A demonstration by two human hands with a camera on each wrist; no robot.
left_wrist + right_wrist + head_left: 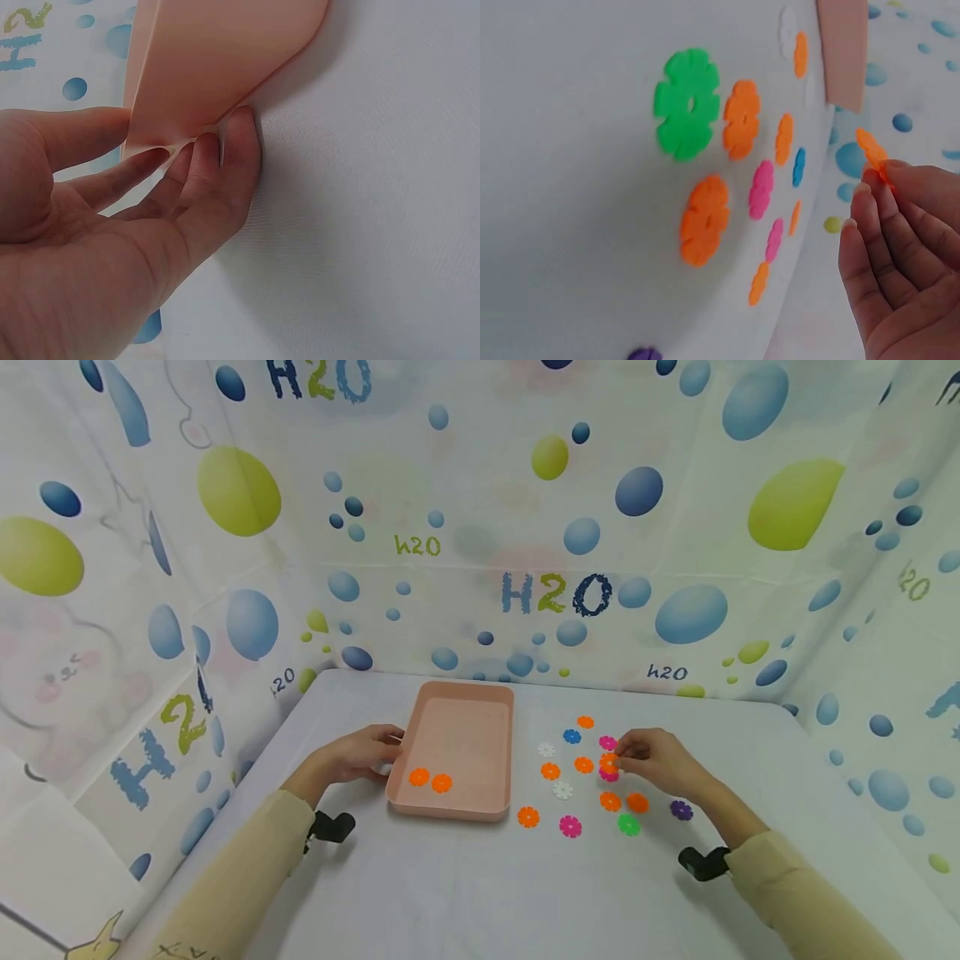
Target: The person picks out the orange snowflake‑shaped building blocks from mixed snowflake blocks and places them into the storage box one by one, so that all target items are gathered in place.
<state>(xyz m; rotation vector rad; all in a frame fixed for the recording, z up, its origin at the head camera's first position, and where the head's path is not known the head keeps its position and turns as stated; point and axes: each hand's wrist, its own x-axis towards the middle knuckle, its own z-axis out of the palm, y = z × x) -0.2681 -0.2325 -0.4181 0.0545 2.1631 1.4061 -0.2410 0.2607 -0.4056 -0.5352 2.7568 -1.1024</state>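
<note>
My left hand (362, 753) grips the left side of a shallow pink tray (465, 718). In the left wrist view, the thumb touches the tray's wall and the fingers curl at its lower edge. Two orange notched plastic discs (442, 783) lie inside, near the front. Over the table to the right, my right hand (663, 762) pinches another orange notched disc (871, 150) between thumb and fingertips. In the right wrist view that disc is raised above the tabletop. Beneath and around this hand are loose discs, among them a pink one (608, 742) and a blue one (572, 737).
Several more discs are scattered right of the tray: orange (528, 817), white (562, 790), a green one (629, 824) and a purple one (681, 810) farthest right. A white cloth (450, 885) covers the table. Printed curtains (480, 527) stand behind and at both sides.
</note>
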